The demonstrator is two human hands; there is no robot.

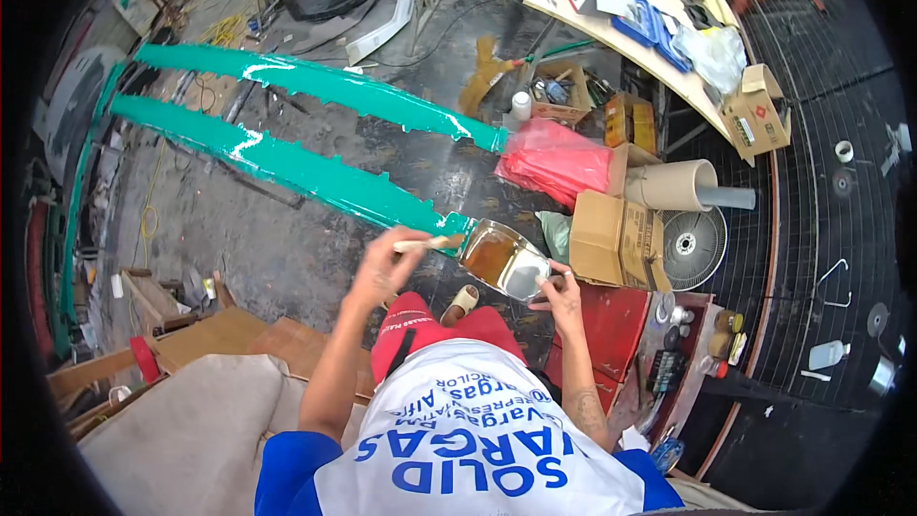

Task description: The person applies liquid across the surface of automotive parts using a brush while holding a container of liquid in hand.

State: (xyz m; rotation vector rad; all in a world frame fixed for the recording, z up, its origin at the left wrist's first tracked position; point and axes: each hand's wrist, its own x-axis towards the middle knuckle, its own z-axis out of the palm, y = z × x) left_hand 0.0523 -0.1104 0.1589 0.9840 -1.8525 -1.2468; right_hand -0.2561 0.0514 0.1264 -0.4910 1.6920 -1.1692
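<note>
My left hand is closed on a pale-handled brush, its bristles close to the near end of a long green strip with white streaks and notched edges. My right hand grips the right end of a shiny shallow container with amber-brown liquid in it, beside that strip's end. A second green strip lies parallel farther away, its right end at a pink plastic sheet.
Cardboard boxes, a beige tube, a fan and a red cabinet crowd my right. A cluttered board table is at upper right, a broom behind the strips. A beige cloth covers something at lower left.
</note>
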